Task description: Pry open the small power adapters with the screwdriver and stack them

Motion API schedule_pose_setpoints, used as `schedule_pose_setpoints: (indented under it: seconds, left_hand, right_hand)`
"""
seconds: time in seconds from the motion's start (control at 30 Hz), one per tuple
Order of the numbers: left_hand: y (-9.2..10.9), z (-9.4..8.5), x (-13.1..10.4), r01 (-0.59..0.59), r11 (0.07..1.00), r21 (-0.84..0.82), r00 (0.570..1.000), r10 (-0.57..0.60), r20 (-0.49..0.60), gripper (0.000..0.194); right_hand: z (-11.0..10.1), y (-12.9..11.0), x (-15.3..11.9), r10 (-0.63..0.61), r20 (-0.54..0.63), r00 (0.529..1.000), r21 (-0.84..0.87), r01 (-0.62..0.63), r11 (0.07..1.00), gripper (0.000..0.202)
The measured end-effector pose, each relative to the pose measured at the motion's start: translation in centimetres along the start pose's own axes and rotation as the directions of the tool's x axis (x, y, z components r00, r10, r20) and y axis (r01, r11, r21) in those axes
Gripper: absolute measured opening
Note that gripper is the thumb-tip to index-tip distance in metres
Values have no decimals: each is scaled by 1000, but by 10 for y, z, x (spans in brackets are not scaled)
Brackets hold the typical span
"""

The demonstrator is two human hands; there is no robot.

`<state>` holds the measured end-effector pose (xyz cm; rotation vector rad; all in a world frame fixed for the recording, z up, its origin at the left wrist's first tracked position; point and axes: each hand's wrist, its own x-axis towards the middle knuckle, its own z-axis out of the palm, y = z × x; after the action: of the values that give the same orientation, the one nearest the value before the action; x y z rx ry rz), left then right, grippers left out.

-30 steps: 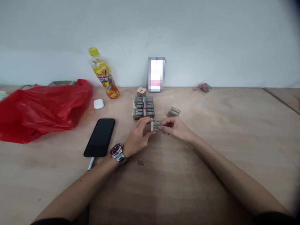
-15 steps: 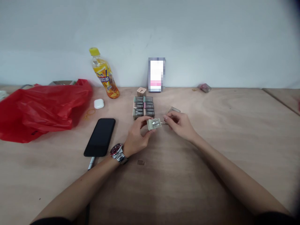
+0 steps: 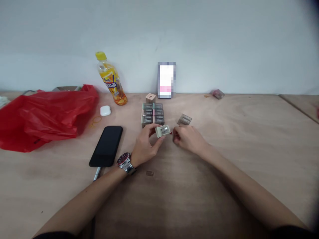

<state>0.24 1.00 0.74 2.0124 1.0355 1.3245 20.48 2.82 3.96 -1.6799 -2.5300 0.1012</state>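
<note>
A pale green pencil sharpener (image 3: 162, 130) is pinched between the thumb and fingers of my left hand (image 3: 147, 143), its metal blade facing up. My right hand (image 3: 189, 138) is closed just right of it, apart from the sharpener. A small red end (image 3: 170, 133) of a thin tool pokes out of the right fingers; the rest is hidden. Just beyond those fingers lies a clear smoky sharpener cover (image 3: 184, 119). Several assembled sharpeners (image 3: 152, 113) stand in two columns behind my left hand, with a pinkish sharpener (image 3: 150, 97) behind them.
At left are a black phone (image 3: 106, 146) on a cable, a white earbud case (image 3: 105, 110), rubber bands (image 3: 95, 121), a red plastic bag (image 3: 50, 116) and a drink bottle (image 3: 112, 81). Another phone (image 3: 166, 80) leans on the wall. A small reddish packet (image 3: 218, 94) lies at the back right.
My right hand has turned over and curled its fingers in. The thin metal shaft seen before is hidden, and a red end shows instead. The left hand has barely moved.
</note>
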Motion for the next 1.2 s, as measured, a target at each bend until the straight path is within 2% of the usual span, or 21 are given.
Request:
schedule_pose_setpoints:
  seconds: [0.07, 0.17, 0.23, 0.3, 0.37, 0.43, 0.5, 0.67, 0.83, 1.07, 1.2]
  left_hand:
    - [-1, 0, 0, -12, 999, 35, 1000, 12, -7, 41]
    - [-2, 1, 0, -37, 993, 108, 999, 38, -13, 41]
    - [-3, 0, 0, -60, 986, 157, 998, 64, -17, 41]
    - [-3, 0, 1, -85, 977, 196, 996, 90, -19, 40]
    - [-3, 0, 1, -103, 969, 226, 994, 111, -24, 40]
    - [-3, -1, 2, -112, 963, 245, 992, 122, -23, 39]
    - [-3, -1, 2, -118, 959, 257, 992, 127, -17, 39]
    - [-3, -1, 2, -122, 959, 257, 992, 127, -6, 38]
    - [-3, -1, 1, -130, 955, 267, 991, 137, -9, 39]
    - [-3, -1, 2, -147, 952, 269, 988, 156, -14, 40]
    - [-3, -1, 2, -147, 948, 284, 987, 158, -17, 40]
  right_hand:
    - [-4, 4, 3, 57, -33, 998, 140, -52, 989, 9]
    - [-9, 7, 4, 149, -184, 972, 423, -59, 904, 14]
    - [-11, 7, 3, 229, -297, 927, 618, 4, 786, 13]
    - [-11, 5, 1, 320, -366, 874, 784, 105, 612, 8]
    - [-11, 0, -1, 388, -398, 831, 869, 207, 449, 10]
    - [-10, -4, -2, 415, -410, 812, 892, 263, 367, 16]
    - [-8, -9, -3, 417, -404, 814, 898, 267, 349, 20]
    - [-1, -17, -3, 350, -379, 856, 906, 267, 327, 22]
    - [3, -18, -4, 330, -394, 858, 910, 312, 274, 20]
    - [5, -18, -5, 318, -365, 875, 914, 272, 301, 22]
    - [3, -19, -6, 297, -380, 876, 906, 288, 309, 19]
